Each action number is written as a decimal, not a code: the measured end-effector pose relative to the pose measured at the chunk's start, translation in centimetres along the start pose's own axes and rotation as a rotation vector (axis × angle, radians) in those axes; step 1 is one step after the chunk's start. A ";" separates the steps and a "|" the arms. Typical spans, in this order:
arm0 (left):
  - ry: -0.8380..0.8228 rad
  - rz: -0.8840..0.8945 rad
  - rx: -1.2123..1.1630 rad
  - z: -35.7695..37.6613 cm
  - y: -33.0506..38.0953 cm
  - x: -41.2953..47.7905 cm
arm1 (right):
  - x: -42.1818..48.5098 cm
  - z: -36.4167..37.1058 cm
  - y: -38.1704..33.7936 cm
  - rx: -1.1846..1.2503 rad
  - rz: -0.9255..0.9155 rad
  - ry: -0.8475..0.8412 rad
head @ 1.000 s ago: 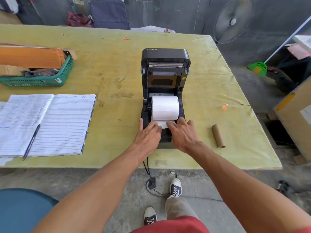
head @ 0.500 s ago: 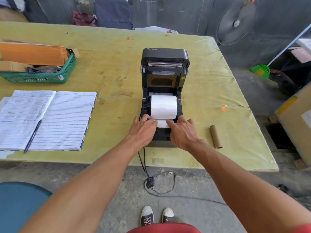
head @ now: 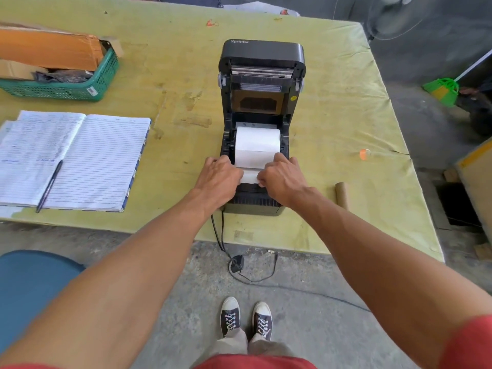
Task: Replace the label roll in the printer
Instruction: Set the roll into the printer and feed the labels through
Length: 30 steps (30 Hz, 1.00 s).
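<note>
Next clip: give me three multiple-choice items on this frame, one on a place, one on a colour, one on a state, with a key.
1. Where is the empty core?
A. in the basket
B. on the table, right of the printer
C. on the notebook

2. What colour is the basket?
A. green
B. red
C. white

3. The printer lid is:
A. shut
B. off
C. open

Key:
1 B, the empty core lies on the table beside the printer.
2 A, the basket has green mesh.
3 C, the label roll shows, with both hands on its loose end.

Both hands (head: 250, 179) forward, fingers curled
</note>
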State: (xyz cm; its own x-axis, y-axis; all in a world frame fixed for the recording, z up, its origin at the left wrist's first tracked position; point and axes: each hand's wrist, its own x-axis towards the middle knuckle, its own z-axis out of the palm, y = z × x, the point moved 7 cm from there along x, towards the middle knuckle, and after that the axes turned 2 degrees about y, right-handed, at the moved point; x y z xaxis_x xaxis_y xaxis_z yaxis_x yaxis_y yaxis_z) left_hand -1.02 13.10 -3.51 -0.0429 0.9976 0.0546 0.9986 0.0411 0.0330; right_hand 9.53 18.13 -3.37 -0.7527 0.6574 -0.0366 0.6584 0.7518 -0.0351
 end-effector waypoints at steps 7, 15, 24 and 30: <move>0.018 -0.007 -0.008 0.1 0.1 -0.2 | -0.3 -0.2 -0.8 -0.084 -0.084 0.054; 0.088 0.070 0.003 0.8 0.9 -1.7 | -1.1 0.3 -1.5 -0.119 -0.179 0.085; 0.187 0.140 -0.070 0.8 1.2 -3.8 | -2.6 0.5 -1.8 -0.113 -0.204 0.112; 0.232 0.192 -0.068 0.6 1.7 -4.8 | -3.5 0.8 -2.4 -0.113 -0.215 0.090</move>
State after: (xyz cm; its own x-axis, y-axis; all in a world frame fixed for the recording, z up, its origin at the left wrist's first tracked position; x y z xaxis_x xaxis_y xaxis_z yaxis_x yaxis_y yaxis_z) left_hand 0.88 8.42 -4.32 0.1328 0.9469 0.2928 0.9851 -0.1585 0.0660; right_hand 10.58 14.03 -3.95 -0.8761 0.4796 0.0492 0.4821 0.8725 0.0797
